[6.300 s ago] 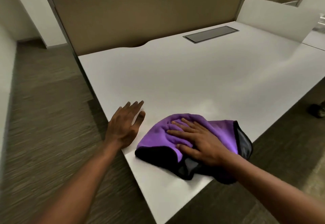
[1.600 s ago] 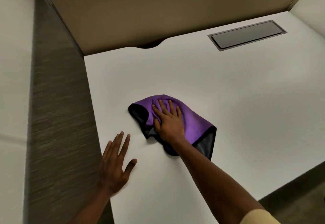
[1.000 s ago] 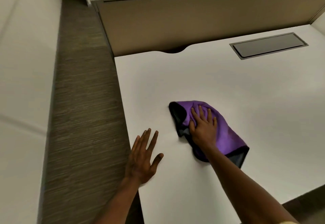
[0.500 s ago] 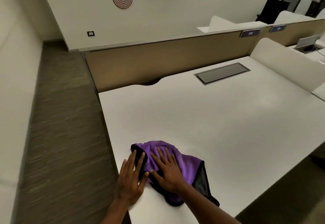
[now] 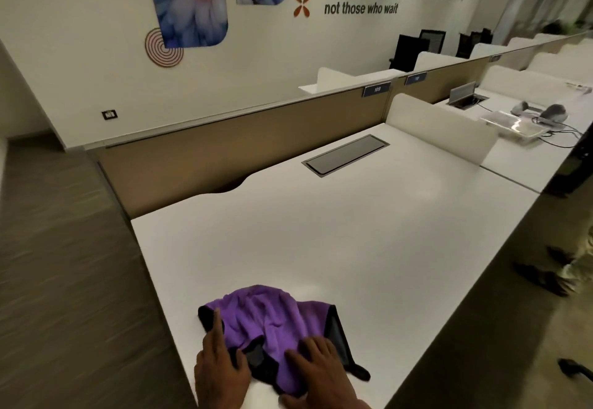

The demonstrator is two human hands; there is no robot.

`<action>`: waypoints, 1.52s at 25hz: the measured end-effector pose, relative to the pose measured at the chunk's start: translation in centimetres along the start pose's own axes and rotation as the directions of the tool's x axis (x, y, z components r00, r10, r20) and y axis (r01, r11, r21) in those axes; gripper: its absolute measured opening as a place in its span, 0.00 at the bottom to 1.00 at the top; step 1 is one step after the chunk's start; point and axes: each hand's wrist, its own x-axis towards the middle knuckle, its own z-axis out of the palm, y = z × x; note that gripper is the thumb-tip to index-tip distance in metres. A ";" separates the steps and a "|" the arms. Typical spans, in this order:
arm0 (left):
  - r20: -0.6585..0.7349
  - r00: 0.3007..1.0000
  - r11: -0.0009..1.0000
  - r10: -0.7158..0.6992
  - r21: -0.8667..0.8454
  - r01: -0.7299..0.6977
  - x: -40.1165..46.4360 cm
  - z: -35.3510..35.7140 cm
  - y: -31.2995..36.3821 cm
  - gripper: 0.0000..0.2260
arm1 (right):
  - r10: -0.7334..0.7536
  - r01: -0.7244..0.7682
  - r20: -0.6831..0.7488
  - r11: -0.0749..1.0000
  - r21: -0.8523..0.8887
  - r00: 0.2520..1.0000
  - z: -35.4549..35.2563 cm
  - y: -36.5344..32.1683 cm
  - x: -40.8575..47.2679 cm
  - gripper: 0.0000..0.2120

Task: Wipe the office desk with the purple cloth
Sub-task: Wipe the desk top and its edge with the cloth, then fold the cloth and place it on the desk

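Two hands rest on the purple cloth (image 5: 272, 322) at the white desk's (image 5: 337, 232) near edge: left hand (image 5: 219, 373) flat, forefinger extended (on the dark hem), right hand (image 5: 316, 373) spread, pressing down.

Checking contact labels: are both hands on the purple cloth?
Yes: the left hand and right hand both rest on the purple cloth's near edge.

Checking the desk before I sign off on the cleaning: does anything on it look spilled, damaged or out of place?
Nothing stands out. The white desk shows no spill or mark, and its cable hatch sits closed. The purple cloth lies bunched near the front edge, with both hands on it.
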 end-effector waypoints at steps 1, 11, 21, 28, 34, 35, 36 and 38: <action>-0.006 1.000 0.999 -0.013 -0.040 0.013 -0.7 0.2 0.5 0.47 | 0.002 -0.002 0.011 1.000 -0.002 1.000 -0.2 -0.3 0.1 0.34; 0.009 0.975 0.913 -0.221 -0.349 0.210 2.0 -3.9 -1.8 0.47 | -0.027 0.027 -0.002 0.995 0.100 1.000 -1.3 1.5 0.6 0.19; -0.169 0.965 0.964 -0.202 -0.207 0.166 1.9 -6.6 -3.9 0.34 | -0.028 0.048 -0.058 0.916 0.398 0.998 -3.0 3.0 0.1 0.13; 0.077 0.885 0.886 0.459 0.026 -0.462 -1.5 -3.0 -0.4 0.15 | 0.226 -0.085 -0.253 0.879 0.470 0.941 -5.6 4.4 0.6 0.07; 0.179 0.739 0.756 0.649 -0.043 -0.653 -4.6 0.4 3.6 0.12 | 0.123 -0.035 -0.204 0.921 0.387 0.971 -7.4 6.4 -0.5 0.09; 0.166 0.745 0.759 0.646 -0.036 -0.650 -5.2 1.1 4.1 0.15 | 0.118 -0.054 -0.141 0.919 0.391 0.983 -7.2 6.8 -1.0 0.10; 0.148 0.762 0.772 0.630 -0.016 -0.635 -5.6 1.7 4.6 0.19 | 0.129 -0.090 -0.074 0.915 0.394 0.989 -6.9 7.2 -1.6 0.11; 0.132 0.777 0.780 0.615 0.041 -0.624 -5.8 2.7 5.5 0.25 | 0.205 -0.189 -0.005 0.909 0.371 0.979 -5.7 7.9 -3.0 0.13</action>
